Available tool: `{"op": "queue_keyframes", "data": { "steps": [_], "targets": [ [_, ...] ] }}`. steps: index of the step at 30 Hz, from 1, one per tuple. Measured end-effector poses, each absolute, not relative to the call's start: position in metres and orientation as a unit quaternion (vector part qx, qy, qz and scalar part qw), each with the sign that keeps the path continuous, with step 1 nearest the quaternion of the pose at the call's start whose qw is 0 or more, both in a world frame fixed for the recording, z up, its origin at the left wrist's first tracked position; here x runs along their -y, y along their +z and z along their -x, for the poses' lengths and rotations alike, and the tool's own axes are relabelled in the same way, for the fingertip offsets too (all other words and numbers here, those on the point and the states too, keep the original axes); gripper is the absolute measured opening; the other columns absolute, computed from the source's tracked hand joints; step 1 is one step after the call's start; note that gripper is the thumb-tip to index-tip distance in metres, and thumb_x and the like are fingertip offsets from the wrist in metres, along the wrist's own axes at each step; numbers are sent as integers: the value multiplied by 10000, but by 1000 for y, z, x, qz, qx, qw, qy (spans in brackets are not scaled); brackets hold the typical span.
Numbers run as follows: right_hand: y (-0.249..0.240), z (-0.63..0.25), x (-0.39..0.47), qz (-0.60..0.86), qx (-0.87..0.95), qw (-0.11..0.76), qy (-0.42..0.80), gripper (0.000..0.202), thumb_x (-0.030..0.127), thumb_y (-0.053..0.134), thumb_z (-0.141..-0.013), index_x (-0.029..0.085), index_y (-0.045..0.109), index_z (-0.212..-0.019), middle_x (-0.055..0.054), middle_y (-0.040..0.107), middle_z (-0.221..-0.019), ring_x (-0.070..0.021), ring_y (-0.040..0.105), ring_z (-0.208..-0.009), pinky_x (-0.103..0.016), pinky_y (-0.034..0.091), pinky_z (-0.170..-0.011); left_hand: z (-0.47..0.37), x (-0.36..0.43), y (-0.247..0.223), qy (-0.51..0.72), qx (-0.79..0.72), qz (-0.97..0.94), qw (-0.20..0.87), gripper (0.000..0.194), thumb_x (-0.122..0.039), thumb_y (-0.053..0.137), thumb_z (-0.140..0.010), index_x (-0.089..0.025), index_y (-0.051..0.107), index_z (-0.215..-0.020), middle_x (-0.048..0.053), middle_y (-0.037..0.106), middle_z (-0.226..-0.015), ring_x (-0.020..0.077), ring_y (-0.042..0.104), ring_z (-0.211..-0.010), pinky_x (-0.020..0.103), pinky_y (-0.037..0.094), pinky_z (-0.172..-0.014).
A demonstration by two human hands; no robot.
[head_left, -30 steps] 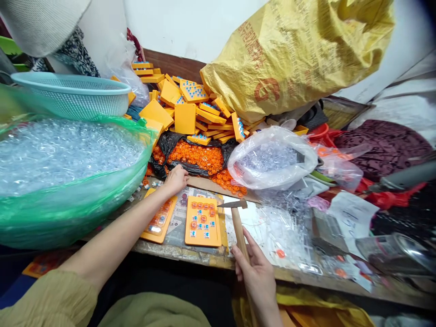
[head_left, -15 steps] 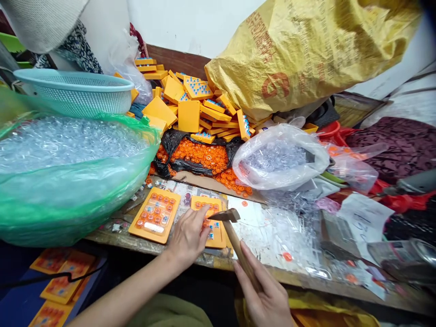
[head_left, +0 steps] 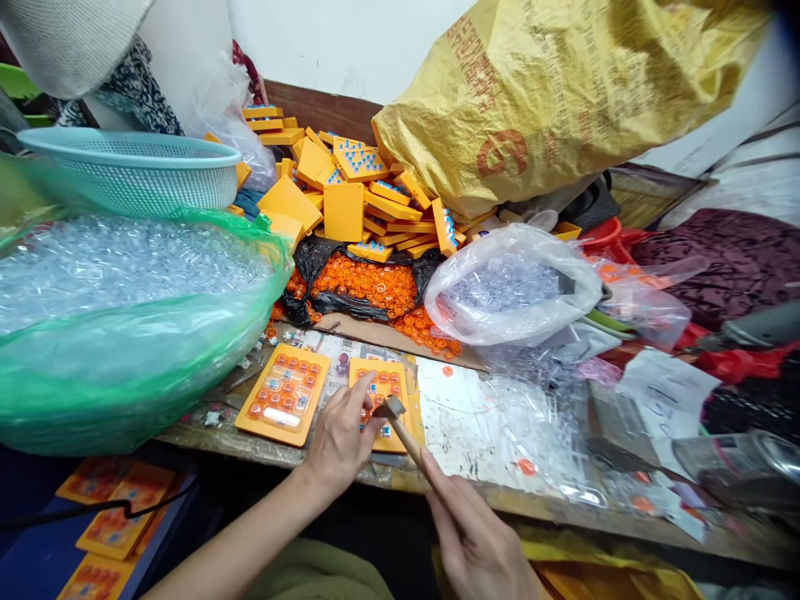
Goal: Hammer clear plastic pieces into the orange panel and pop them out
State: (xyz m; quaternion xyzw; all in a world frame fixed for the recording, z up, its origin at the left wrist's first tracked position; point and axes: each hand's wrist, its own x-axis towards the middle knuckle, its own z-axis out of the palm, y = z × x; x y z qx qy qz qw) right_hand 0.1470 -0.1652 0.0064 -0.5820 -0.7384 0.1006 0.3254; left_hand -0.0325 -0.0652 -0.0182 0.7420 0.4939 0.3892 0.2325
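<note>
My right hand [head_left: 478,533] is wrapped round the wooden handle of a small hammer [head_left: 406,437]. The hammer's dark head is over the right-hand orange panel [head_left: 395,377], which carries rows of round orange caps. My left hand [head_left: 342,433] rests at that panel's left side, thumb and forefinger apart and bent over the caps; whether anything is between them is too small to tell. Left of this hand lies a second orange panel [head_left: 282,400] with orange caps and a clear oblong piece.
A green bag of clear parts [head_left: 125,367] fills the left. Behind are a black bag of orange caps [head_left: 366,283], a white bag of clear parts [head_left: 512,296] and piled orange panels [head_left: 343,212]. A blue basket [head_left: 156,171] and yellow sack [head_left: 550,108] stand further back.
The hammer head has moved left and down onto the right-hand panel, with my right hand still round its handle. My left hand's forefinger has shifted slightly left.
</note>
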Motion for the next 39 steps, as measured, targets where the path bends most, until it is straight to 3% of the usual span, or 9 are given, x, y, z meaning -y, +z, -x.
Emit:
{"op": "queue_keyframes", "data": {
  "steps": [4, 8, 12, 16, 19, 28, 32, 35, 39],
  "targets": [
    [-2, -147, 165, 586, 733, 327, 116, 443, 200, 477, -927, 247, 509, -1366, -53, 724, -883, -86, 694, -643, -111, 527, -652, 31, 68, -19, 390, -499, -729, 260, 568, -153, 573, -811, -223, 407, -1349, 36, 645, -863, 205, 624, -821, 364, 529, -794],
    [-18, -148, 164, 601, 665, 406, 175, 369, 291, 577, -879, 272, 633, -1243, -40, 735, -1031, -148, 724, -824, -165, 550, -757, 41, 52, -8, 367, -493, -736, 286, 613, -288, 705, -738, -161, 489, -1298, 81, 658, -977, 218, 633, -884, 354, 544, -810],
    [-36, -144, 160, 689, 463, 514, 215, 402, 436, 650, -804, 207, 705, -1130, -50, 702, -1145, -245, 665, -1047, -280, 529, -907, 70, -8, 9, 310, -552, -756, 165, 293, -262, 639, -799, -156, 666, -1070, 106, 671, -1076, 229, 612, -1035, 353, 488, -944],
    [-39, -143, 155, 720, 354, 524, 286, 600, 500, 701, -731, 197, 633, -1244, -53, 733, -1024, -191, 692, -653, -253, 584, -544, 90, -69, 16, 262, -600, -743, 140, 205, -72, 560, -764, -145, 727, -859, 122, 711, -931, 263, 632, -981, 389, 482, -923],
    [-34, -143, 154, 719, 311, 525, 332, 721, 510, 737, -682, 201, 574, -1313, -27, 726, -849, -74, 445, -355, -212, 426, -318, 85, -87, 12, 227, -593, -755, 165, 224, -75, 585, -737, -169, 735, -876, 68, 734, -838, 210, 666, -860, 290, 513, -825],
    [-20, -137, 152, 712, 291, 526, 363, 735, 500, 738, -675, 185, 569, -1318, -7, 706, -717, -67, 398, -338, -201, 359, -292, 62, -83, 12, 199, -544, -795, 181, 190, -106, 566, -763, -130, 735, -845, 109, 706, -939, 243, 649, -933, 326, 490, -871],
    [-22, -145, 159, 726, 367, 498, 301, 577, 477, 703, -722, 177, 659, -1213, -64, 742, -1007, -202, 701, -668, -253, 586, -556, 50, -24, 23, 231, -490, -819, 188, 343, -176, 570, -806, -142, 625, -1143, 86, 687, -1022, 206, 626, -966, 316, 483, -899],
    [-20, -152, 167, 706, 453, 487, 243, 445, 399, 684, -766, 177, 694, -1151, -57, 684, -1171, -258, 675, -1025, -315, 544, -905, 39, 26, 21, 263, -393, -858, 200, 360, -167, 544, -819, -131, 580, -1175, 99, 687, -970, 226, 626, -899, 358, 516, -820],
    [-12, -158, 172, 658, 570, 465, 160, 360, 252, 629, -834, 194, 665, -1188, -53, 674, -1187, -228, 678, -1027, -306, 524, -936, 30, 51, 10, 260, -382, -867, 186, 400, -110, 528, -805, -94, 549, -1204, 128, 694, -931, 268, 636, -867, 414, 532, -769]
  ]
}}
